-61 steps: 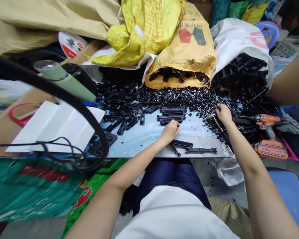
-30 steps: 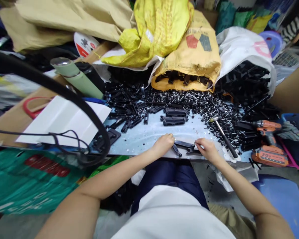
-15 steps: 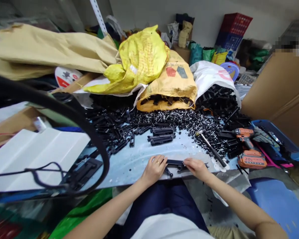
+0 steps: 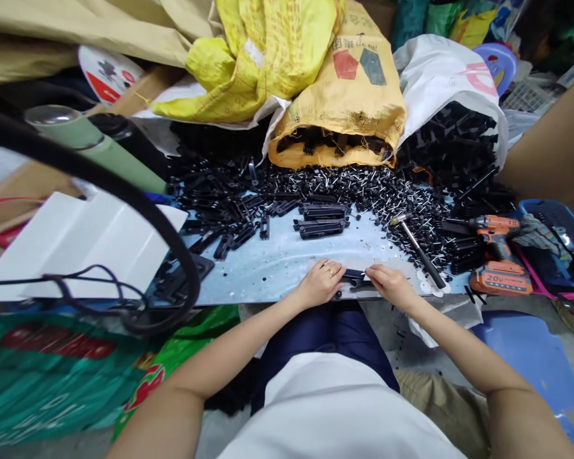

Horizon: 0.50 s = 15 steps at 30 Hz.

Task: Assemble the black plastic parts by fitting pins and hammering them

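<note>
White folded card sheets (image 4: 76, 239) lie far left of the flat black plastic strip (image 4: 354, 275), with a thick black cable loop (image 4: 138, 210) arching over them and a pale green metal flask (image 4: 93, 146) behind. The pale blue desk (image 4: 268, 268) carries a spread of loose black plastic parts (image 4: 229, 204) up and left of the strip. The left hand (image 4: 319, 284) rests at the strip's left end, fingers curled down onto it in a pinch, a ring on one finger. The strip itself lies flat at the desk's near edge, between both hands. Straight behind it sits a small stack of black bars (image 4: 321, 220), and farther back an orange woven sack (image 4: 344, 95) spills more parts. The right hand (image 4: 387, 285) grips the strip's right end, fingertips closed on it. Right of the strip lies a hammer with a black handle (image 4: 418, 245), then an orange cordless drill (image 4: 500, 255).
</note>
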Tool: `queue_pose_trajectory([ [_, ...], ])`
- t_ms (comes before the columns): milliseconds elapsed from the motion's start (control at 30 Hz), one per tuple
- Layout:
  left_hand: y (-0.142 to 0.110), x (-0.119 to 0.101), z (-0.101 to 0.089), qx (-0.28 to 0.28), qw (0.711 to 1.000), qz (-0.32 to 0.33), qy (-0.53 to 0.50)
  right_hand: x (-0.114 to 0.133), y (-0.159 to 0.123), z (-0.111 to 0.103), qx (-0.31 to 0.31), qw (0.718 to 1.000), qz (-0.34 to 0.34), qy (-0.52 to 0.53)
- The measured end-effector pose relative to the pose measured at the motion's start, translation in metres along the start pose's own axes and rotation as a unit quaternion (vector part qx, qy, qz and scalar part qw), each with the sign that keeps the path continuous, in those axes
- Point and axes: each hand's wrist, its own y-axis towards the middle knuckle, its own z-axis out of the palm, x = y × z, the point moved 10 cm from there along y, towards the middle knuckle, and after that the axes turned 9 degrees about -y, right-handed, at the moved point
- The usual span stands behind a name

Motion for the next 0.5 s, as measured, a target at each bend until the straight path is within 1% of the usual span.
queue_pose_trajectory([
  [100,0.000,-0.001,-0.001,0.010,1.000,0.000,-0.007,0.003,-0.002,0.007,-0.003,1.000,-0.019,0.010],
  [167,0.001,-0.001,0.000,0.017,1.000,-0.009,-0.015,0.005,-0.006,0.012,-0.023,0.999,-0.023,0.027],
  [233,0.004,-0.001,0.002,0.026,0.999,-0.024,-0.024,0.005,-0.013,0.018,-0.041,0.998,-0.020,0.039],
  [300,0.008,-0.002,0.007,0.036,0.998,-0.043,-0.032,0.004,-0.022,0.025,-0.038,0.999,-0.008,0.032],
  [400,0.011,-0.005,0.015,0.041,0.996,-0.069,-0.037,0.004,-0.029,0.037,0.007,1.000,0.007,-0.005],
  [500,0.006,-0.009,0.015,0.019,0.998,-0.065,-0.009,0.010,-0.027,0.046,0.089,0.995,-0.036,-0.034],
])
